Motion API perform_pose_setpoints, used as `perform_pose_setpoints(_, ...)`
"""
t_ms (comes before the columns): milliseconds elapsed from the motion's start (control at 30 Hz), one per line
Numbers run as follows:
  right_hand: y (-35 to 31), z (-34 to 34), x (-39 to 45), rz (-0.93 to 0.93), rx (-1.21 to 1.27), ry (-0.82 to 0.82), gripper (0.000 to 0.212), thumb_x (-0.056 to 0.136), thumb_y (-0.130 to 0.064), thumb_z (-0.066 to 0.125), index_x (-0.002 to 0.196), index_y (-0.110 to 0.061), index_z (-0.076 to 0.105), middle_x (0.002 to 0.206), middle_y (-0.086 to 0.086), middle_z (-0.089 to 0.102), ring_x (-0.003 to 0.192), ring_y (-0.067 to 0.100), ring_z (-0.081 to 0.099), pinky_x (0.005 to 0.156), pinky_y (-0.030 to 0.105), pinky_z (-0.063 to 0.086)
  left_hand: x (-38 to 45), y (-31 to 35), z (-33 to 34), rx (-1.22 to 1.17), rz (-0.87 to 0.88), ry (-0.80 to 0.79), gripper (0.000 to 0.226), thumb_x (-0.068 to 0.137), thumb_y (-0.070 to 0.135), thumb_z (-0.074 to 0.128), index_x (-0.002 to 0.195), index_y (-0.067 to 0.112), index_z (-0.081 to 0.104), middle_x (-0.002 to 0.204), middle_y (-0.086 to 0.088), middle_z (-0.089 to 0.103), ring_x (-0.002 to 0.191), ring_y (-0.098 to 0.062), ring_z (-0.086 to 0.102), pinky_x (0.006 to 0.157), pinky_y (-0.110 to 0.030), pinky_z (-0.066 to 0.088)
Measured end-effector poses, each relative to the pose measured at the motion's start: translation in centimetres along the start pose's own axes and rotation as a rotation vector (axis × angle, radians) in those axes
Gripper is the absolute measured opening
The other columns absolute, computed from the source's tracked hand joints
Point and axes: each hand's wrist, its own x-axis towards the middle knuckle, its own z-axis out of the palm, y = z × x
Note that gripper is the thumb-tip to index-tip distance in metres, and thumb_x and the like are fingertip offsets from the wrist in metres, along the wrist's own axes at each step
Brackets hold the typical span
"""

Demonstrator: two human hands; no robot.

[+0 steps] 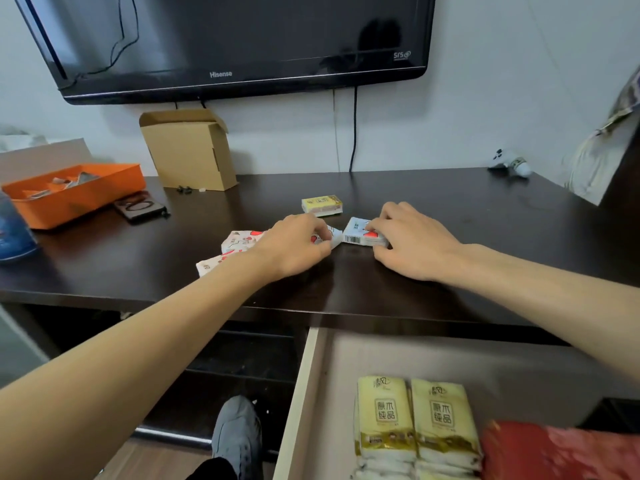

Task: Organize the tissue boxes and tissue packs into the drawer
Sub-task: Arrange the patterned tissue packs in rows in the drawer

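On the dark desk [450, 209] my left hand [294, 245] is closed around a small white tissue pack with red print [327, 235]. My right hand [408, 239] grips a white and blue tissue pack [358, 232] right beside it. Two more patterned packs lie under my left forearm, one [240, 240] behind the other [211, 264]. A small yellow pack [322, 205] sits just behind my hands. The open drawer [301, 393] below holds two yellow tissue packs [384, 417] [446, 420] and a red pack [554, 452] at its right.
An orange tray [74, 192] with small items and a dark phone-like object [140, 206] stand at the desk's left. A cardboard box [188, 150] leans at the back under the wall television [225, 43]. A blue container [14, 233] is at far left. My shoe [239, 431] is on the floor.
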Motion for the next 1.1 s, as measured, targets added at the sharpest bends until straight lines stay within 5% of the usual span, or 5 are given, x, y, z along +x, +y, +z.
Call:
perform_pose_setpoints(300, -0.9, -3.7, -7.3, -0.03, -0.006, -0.054, 0.031, 0.1, -0.042, 0.052, 0.115, -0.024, 0.072, 0.108, -0.006, 0.052, 0.105, 0.018, 0.045, 0.072, 0.04, 0.05, -3.2, 1.5, -0.3, -0.269, 0.111, -0.012, 0.025, 0.087, 0.027, 0.066, 0.062, 0.023, 0.07, 0.106, 0.014, 0.072, 0.103, 0.004, 0.061, 0.09, -0.027, 0.046)
perform_pose_setpoints(400, -0.8, -4.7, -7.5, -0.044, 0.137, -0.104, 0.044, 0.097, -0.043, 0.06, 0.139, -0.029, 0.061, 0.134, -0.008, 0.051, 0.122, 0.016, 0.045, 0.097, 0.042, 0.049, -3.5, 2.0, -0.6, -0.227, 0.139, 0.041, 0.015, 0.088, 0.032, 0.066, 0.087, 0.023, 0.078, 0.125, 0.01, 0.065, 0.116, -0.004, 0.057, 0.095, -0.031, 0.045)
perform_pose_setpoints(567, -0.6, -5.0, -6.7, 0.036, 0.189, -0.237, 0.05, 0.092, -0.036, 0.066, 0.141, -0.031, 0.055, 0.129, 0.0, 0.055, 0.114, 0.024, 0.057, 0.098, 0.045, 0.048, -3.6, 2.7, -0.5, -0.013, -0.025, -0.123, 0.067, 0.079, 0.053, 0.07, 0.14, 0.032, 0.052, 0.144, 0.002, 0.053, 0.127, -0.022, 0.052, 0.103, -0.039, 0.043)
perform_pose_setpoints(800, 0.4, -4.3, -7.2, 0.101, 0.135, -0.22, 0.084, 0.088, -0.064, 0.067, 0.157, -0.025, 0.041, 0.151, 0.004, 0.046, 0.133, 0.028, 0.051, 0.107, 0.05, 0.045, -5.1, 4.2, 0.4, -0.088, 0.044, -0.068, 0.047, 0.074, 0.039, 0.079, 0.119, 0.032, 0.065, 0.126, 0.0, 0.064, 0.107, -0.02, 0.061, 0.09, -0.039, 0.052)
perform_pose_setpoints(1100, 1.2, -4.8, -8.2, 0.11, 0.318, -0.204, 0.071, 0.077, -0.04, 0.086, 0.141, -0.024, 0.058, 0.128, -0.004, 0.059, 0.105, 0.014, 0.059, 0.085, 0.025, 0.043, -6.3, 5.5, 1.2, -0.218, 0.019, -0.096, 0.038, 0.073, 0.024, 0.082, 0.103, 0.033, 0.061, 0.128, -0.002, 0.058, 0.105, -0.019, 0.059, 0.076, -0.027, 0.048)
